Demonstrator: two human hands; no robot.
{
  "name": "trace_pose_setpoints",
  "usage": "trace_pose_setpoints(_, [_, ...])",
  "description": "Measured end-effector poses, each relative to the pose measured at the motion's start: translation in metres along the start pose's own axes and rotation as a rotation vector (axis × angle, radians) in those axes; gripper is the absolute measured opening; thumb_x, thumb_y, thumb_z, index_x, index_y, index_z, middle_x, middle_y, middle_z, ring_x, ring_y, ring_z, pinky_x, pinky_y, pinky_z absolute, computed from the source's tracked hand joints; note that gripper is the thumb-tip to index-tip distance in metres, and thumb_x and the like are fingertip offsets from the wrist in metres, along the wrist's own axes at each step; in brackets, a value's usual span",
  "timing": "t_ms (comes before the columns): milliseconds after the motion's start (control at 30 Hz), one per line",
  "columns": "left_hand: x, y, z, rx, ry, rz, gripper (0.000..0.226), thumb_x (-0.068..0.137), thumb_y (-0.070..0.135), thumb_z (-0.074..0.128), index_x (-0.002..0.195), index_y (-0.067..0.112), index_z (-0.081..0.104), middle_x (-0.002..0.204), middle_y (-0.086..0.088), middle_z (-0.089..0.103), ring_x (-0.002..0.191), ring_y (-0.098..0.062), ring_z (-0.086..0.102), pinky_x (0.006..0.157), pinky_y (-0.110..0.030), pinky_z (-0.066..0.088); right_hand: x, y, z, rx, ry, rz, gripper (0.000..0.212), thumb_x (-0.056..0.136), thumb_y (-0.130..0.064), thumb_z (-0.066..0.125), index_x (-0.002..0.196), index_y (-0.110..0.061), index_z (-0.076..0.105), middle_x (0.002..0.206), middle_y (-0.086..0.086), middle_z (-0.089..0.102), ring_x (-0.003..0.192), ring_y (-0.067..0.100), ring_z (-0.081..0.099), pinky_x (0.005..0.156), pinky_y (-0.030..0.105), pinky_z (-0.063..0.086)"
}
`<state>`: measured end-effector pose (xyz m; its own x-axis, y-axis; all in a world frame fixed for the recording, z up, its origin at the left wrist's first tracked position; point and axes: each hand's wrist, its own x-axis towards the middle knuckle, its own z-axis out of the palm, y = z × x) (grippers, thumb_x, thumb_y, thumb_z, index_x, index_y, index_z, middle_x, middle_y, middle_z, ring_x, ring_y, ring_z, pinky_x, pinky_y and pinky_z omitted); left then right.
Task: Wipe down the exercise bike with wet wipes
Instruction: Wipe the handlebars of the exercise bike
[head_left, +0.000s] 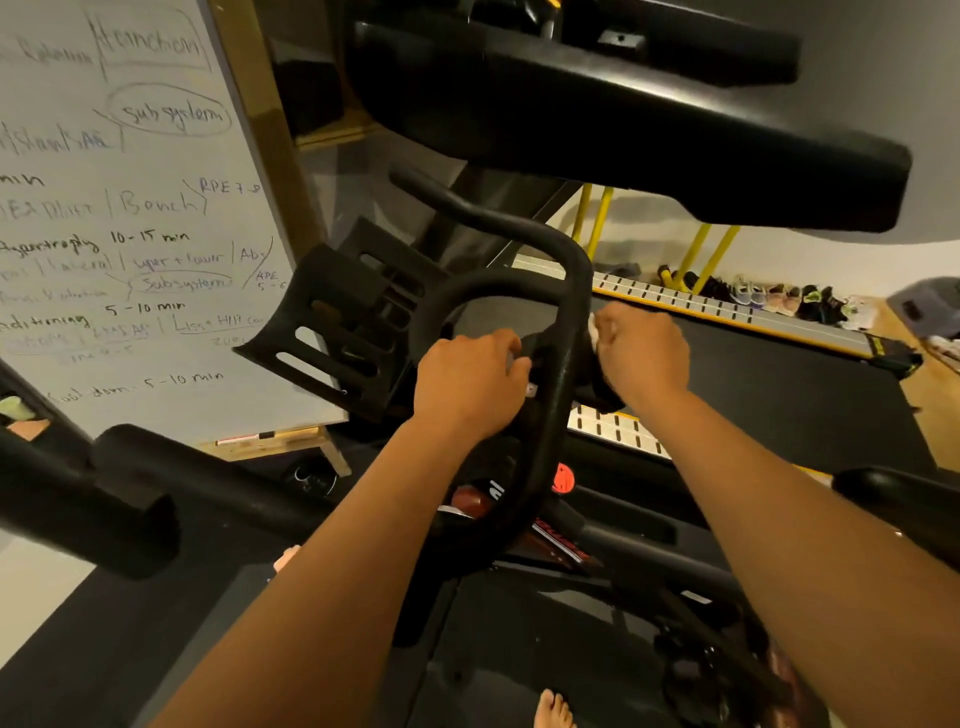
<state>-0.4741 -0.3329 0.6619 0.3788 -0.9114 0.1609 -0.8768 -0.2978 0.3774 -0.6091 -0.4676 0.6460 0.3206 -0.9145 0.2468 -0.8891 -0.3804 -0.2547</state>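
As we look down, 1 bare foot (555, 709) shows at the bottom edge of the frame, and 2 forearms rise from there over the exercise bike (558, 540), which fills the middle. Up at centre frame, the left hand (467, 384) sits inside the black handlebar (563, 395) loop, fingers curled onto a dark part of it by the loop's right side; exactly which part it grasps is hard to make out. Just across the bar, the right hand (641, 353) is clenched around a white wet wipe (595, 330), pressing it against the outer right side of the loop. A red knob (562, 478) peeks out below the hands. Left of the handlebar stands a slotted black holder (343, 332). Behind that, the whiteboard (130, 234) covers the upper left, full of handwriting. Overhead, a black console (623, 130) spans the top. Further right lies a treadmill (779, 374), and beyond it a row of shoes (779, 299) lines the white wall.
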Motion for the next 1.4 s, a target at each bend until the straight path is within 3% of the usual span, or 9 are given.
trace_pose_setpoints(100, [0.012,0.009,0.003,-0.026,-0.053,-0.024,0.033,0.102,0.042,0.039,0.126,0.023,0.054,0.101,-0.002,0.066,0.09,-0.02,0.062,0.078,-0.035,0.044,-0.035,0.009,-0.005,0.051,-0.018,-0.101,0.016,0.095,-0.022,0.056,0.108,-0.014,0.063,0.082,0.009,0.061,0.072,0.026,0.054,0.063,0.031,0.04])
trace_pose_setpoints(300, [0.031,0.027,0.005,-0.148,-0.115,-0.057,0.036,0.105,0.037,0.03,0.134,0.027,0.05,0.119,-0.007,0.062,0.108,-0.029,0.058,0.095,-0.049,0.047,-0.033,0.022,-0.015,-0.146,-0.16,-0.277,0.033,0.092,-0.026,0.061,0.122,-0.013,0.051,0.098,0.013,0.066,0.084,0.029,0.06,0.067,0.031,0.036])
trace_pose_setpoints(433, [0.031,0.026,0.004,-0.264,-0.165,-0.01,0.032,0.104,0.034,0.039,0.128,0.029,0.059,0.101,-0.001,0.068,0.089,-0.017,0.063,0.09,-0.044,0.052,0.021,0.012,-0.014,-0.248,-0.183,-0.177,0.026,0.094,-0.024,0.057,0.116,-0.011,0.056,0.102,0.016,0.062,0.089,0.033,0.059,0.067,0.034,0.038])
trace_pose_setpoints(567, [0.03,0.02,0.006,-0.256,-0.187,-0.014,0.036,0.103,0.033,0.043,0.137,0.032,0.055,0.105,-0.003,0.07,0.095,-0.022,0.064,0.093,-0.046,0.051,-0.001,0.008,-0.018,-0.175,-0.158,-0.154,0.024,0.096,-0.02,0.054,0.118,-0.009,0.055,0.101,0.017,0.062,0.086,0.032,0.059,0.067,0.035,0.04])
trace_pose_setpoints(767, [0.032,0.011,0.008,-0.441,-0.16,-0.067,0.029,0.103,0.02,0.047,0.125,0.022,0.065,0.079,0.0,0.069,0.07,-0.008,0.068,0.076,-0.028,0.059,-0.083,0.004,-0.027,0.054,-0.279,-0.401,0.014,0.094,-0.021,0.055,0.107,-0.017,0.058,0.087,0.011,0.065,0.083,0.03,0.064,0.067,0.034,0.047])
trace_pose_setpoints(933, [0.034,0.006,0.004,-0.638,-0.007,-0.19,0.025,0.104,0.016,0.041,0.114,0.014,0.065,0.077,-0.005,0.069,0.054,-0.003,0.063,0.056,-0.009,0.05,-0.01,0.0,-0.041,0.518,0.117,-0.19,0.014,0.098,-0.026,0.053,0.1,-0.017,0.063,0.086,-0.003,0.059,0.074,0.011,0.054,0.057,0.012,0.037])
trace_pose_setpoints(1067, [0.033,0.003,0.007,-0.575,0.049,-0.17,0.025,0.104,0.017,0.041,0.113,0.015,0.064,0.08,-0.002,0.068,0.062,-0.006,0.064,0.061,-0.012,0.051,0.038,-0.017,-0.007,0.34,-0.039,-0.291,0.022,0.099,-0.035,0.049,0.102,-0.018,0.063,0.094,-0.002,0.059,0.087,0.015,0.056,0.07,0.025,0.039])
trace_pose_setpoints(1233, [0.034,0.001,0.006,-0.627,0.152,-0.181,0.028,0.104,0.015,0.039,0.112,0.015,0.065,0.076,-0.002,0.068,0.061,-0.006,0.065,0.065,-0.016,0.053,0.005,-0.011,0.001,0.38,0.024,-0.348,0.019,0.099,-0.023,0.052,0.094,-0.01,0.065,0.084,0.006,0.063,0.074,0.015,0.055,0.066,0.032,0.046])
trace_pose_setpoints(1400, [0.035,-0.001,0.008,-0.624,0.158,-0.134,0.027,0.104,0.015,0.039,0.108,0.013,0.066,0.073,-0.002,0.067,0.056,-0.004,0.061,0.063,-0.016,0.052,-0.103,-0.006,0.005,0.56,0.071,-0.573,0.014,0.092,-0.017,0.06,0.094,-0.008,0.07,0.081,0.003,0.069,0.065,0.005,0.055,0.062,0.018,0.048])
